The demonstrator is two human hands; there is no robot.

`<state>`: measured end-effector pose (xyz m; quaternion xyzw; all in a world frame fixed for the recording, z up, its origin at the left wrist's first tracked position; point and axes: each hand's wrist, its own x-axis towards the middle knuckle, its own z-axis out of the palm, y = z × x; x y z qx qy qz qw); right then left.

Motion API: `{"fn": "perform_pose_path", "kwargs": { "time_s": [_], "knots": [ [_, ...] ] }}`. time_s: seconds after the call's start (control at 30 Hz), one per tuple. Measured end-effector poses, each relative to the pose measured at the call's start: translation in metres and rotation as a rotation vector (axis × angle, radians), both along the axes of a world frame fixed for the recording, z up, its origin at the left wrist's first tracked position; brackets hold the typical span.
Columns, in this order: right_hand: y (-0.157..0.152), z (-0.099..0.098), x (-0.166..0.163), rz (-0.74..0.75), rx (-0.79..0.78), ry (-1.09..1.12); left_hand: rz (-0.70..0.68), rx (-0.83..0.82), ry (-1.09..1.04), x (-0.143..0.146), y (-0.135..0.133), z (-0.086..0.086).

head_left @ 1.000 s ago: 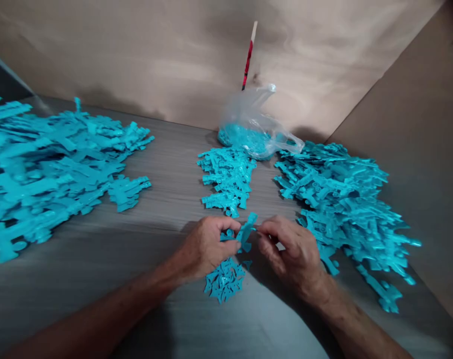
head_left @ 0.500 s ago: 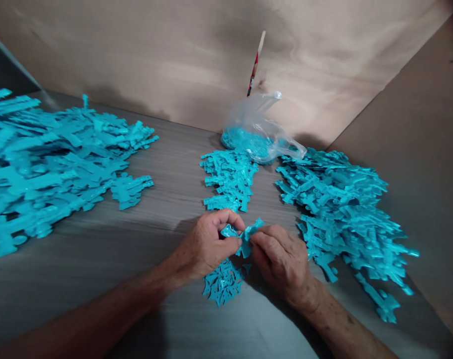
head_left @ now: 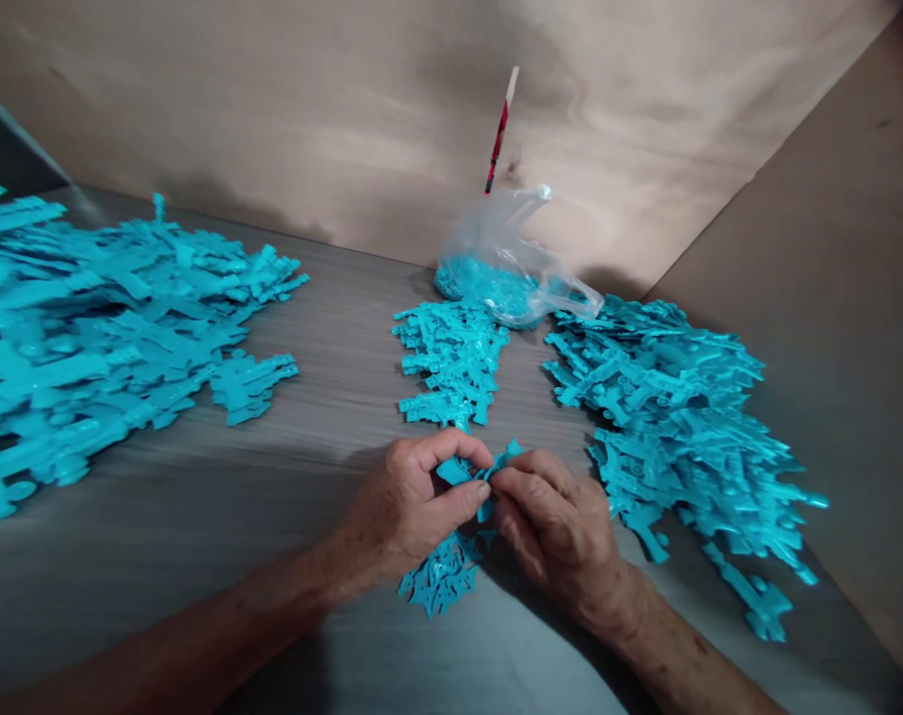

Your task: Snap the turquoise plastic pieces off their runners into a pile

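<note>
Between both hands is a flat turquoise cut-out piece (head_left: 455, 471), partly hidden by the fingers. My left hand (head_left: 413, 497) pinches it between thumb and forefinger. My right hand (head_left: 559, 516) is closed on its right side, with a pointed end sticking up above the fingers. Just below lies a small heap of turquoise scraps (head_left: 437, 578), pointed in shape and some with holes. Beyond my hands, a column of stacked turquoise cut-outs (head_left: 451, 357) runs away along the table.
Large piles of turquoise cut-outs lie on the left (head_left: 108, 328) and on the right (head_left: 675, 417) of the grey table (head_left: 332, 348). A clear plastic bag (head_left: 507, 273) with turquoise pieces stands at the back, a red-and-black stick (head_left: 500, 134) rising behind it. Wooden panels (head_left: 309, 109) enclose the back and right.
My hands stay together on the piece, fingers shifting slightly, and the piece has turned a little between them. The whole view has shifted slightly.
</note>
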<state>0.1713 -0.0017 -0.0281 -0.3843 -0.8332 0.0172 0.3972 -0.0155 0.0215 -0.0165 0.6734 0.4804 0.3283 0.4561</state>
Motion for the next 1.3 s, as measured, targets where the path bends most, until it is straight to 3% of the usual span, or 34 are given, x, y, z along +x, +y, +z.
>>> {"fn": "perform_pose_path", "kwargs": {
  "time_s": [0.37, 0.5, 0.63, 0.8, 0.93, 1.3],
  "knots": [
    [-0.001, 0.008, -0.003, 0.006, -0.234, 0.178, -0.042, 0.002, 0.102, 0.000, 0.002, 0.001],
    [-0.002, 0.010, -0.001, -0.062, -0.389, 0.310, -0.089, 0.029, 0.105, -0.001, 0.003, 0.004],
    [0.002, 0.011, 0.004, -0.026, -0.524, 0.325, -0.149, 0.036, 0.085, -0.002, 0.005, 0.005],
    [0.005, 0.012, 0.008, -0.013, -0.487, 0.294, -0.213, -0.075, 0.020, -0.002, 0.003, 0.002],
    [0.004, 0.013, 0.006, -0.037, -0.407, 0.273, -0.176, -0.076, -0.021, -0.001, 0.003, -0.001],
    [0.001, 0.013, 0.002, -0.078, -0.348, 0.238, -0.061, 0.130, 0.146, 0.001, -0.001, 0.003]
  ]
}}
